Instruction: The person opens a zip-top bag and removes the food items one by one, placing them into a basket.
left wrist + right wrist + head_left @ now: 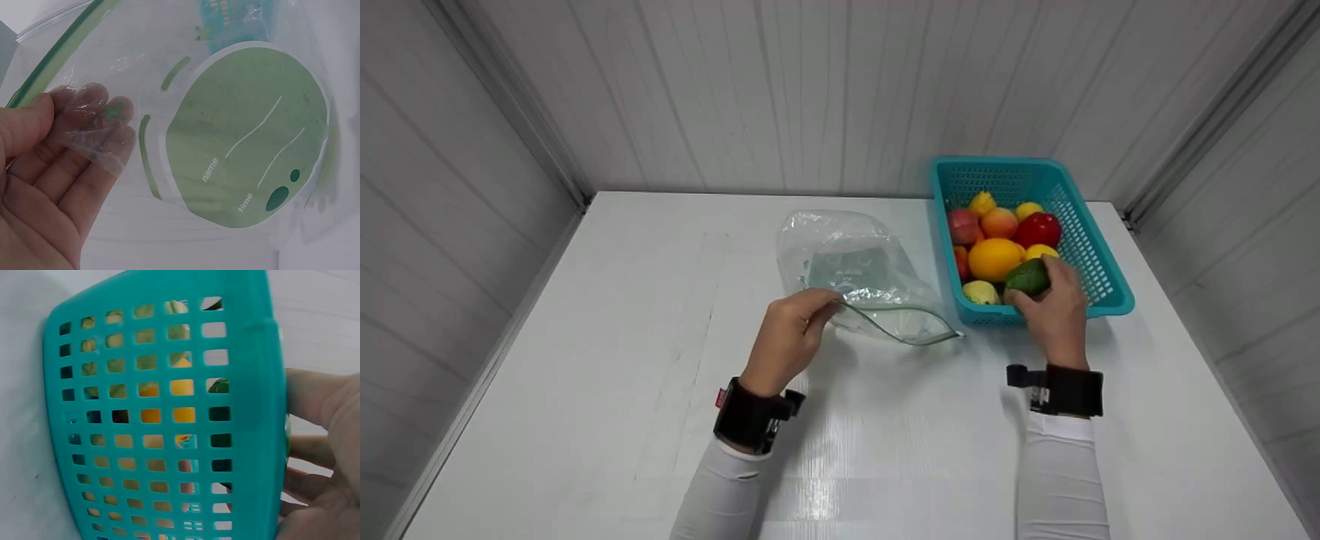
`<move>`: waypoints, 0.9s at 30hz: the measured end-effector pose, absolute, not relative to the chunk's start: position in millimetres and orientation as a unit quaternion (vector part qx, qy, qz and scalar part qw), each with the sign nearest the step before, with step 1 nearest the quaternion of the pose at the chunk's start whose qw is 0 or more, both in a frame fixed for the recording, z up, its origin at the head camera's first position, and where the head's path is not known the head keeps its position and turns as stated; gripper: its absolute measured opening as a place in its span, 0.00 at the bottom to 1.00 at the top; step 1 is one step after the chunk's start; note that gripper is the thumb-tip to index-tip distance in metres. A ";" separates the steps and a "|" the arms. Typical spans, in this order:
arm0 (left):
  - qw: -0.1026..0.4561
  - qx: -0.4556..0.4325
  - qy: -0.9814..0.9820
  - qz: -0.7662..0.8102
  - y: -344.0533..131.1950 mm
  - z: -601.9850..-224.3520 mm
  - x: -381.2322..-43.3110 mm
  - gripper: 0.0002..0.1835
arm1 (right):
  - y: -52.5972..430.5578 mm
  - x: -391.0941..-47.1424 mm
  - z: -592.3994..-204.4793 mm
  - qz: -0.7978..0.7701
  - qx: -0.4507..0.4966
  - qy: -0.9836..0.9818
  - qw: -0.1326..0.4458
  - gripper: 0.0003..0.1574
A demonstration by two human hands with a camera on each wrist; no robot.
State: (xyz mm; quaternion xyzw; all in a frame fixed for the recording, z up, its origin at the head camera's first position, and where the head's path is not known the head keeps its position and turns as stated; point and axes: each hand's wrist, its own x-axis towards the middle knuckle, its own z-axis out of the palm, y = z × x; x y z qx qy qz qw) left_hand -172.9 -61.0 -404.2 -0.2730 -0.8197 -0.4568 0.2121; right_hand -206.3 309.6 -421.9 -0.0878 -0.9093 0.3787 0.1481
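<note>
A clear zip bag (847, 232) with a green zip strip lies on the white table, its mouth parted toward me. My left hand (791, 334) pinches the bag's rim at the left end of the zip. In the left wrist view, the bag's green printed label (247, 140) reads "name" and "time". At the near end of a teal basket (1114, 309), my right hand (1059, 311) grips a dark green avocado (1027, 277) between thumb and fingers. The basket wall (253, 439) hides most of the avocado in the right wrist view.
Other fruit fills the basket: a large orange-yellow fruit (996, 259), a red one (1039, 230), a peach-coloured one (999, 223) and a pale green one (981, 292). Grey panel walls (735, 97) stand behind and beside the table (607, 360).
</note>
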 end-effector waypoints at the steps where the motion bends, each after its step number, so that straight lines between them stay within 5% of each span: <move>1: 0.212 -0.272 -0.820 -0.457 -60.8 -404.1 -173.0 0.05 | 309.6 -206.6 -422.3 0.382 -0.088 -0.908 0.147 0.46; 27: 0.227 -0.261 -0.820 -0.455 -64.1 -403.8 -175.2 0.04 | 305.9 -189.8 -401.3 0.397 -0.041 -0.899 0.179 0.25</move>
